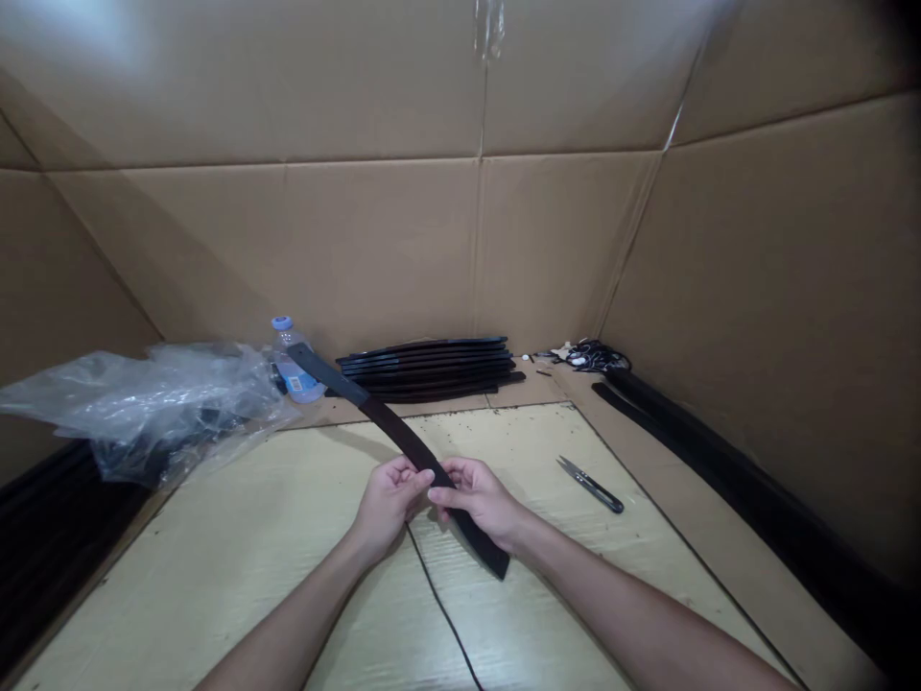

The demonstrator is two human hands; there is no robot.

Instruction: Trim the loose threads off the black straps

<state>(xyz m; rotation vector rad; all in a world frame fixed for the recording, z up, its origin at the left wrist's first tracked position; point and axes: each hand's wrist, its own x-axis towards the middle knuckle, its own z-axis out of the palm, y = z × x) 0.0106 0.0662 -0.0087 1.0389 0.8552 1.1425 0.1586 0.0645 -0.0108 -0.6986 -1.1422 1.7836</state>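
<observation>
A long, curved dark strip (403, 437) with a greyish upper end slants from the upper left to the lower right above the pale board. My left hand (392, 499) pinches it near the middle, thumb on top. Just right of that, my right hand (479, 499) grips the same strip, its thumb across the front and its fingers behind. The two thumb tips are close together. A thin dark cord (440, 605) hangs from beneath my left hand and runs toward the front edge. What the hidden fingertips do behind the strip cannot be seen.
Thread snips (590, 484) lie on the board (237, 537) at right. Behind are a stack of dark strips (432, 369), a bottle (298, 369), clear plastic (165, 393) and tangled cords (597, 355). Long black pieces (726, 470) line the right side; cardboard walls (374, 240) enclose everything.
</observation>
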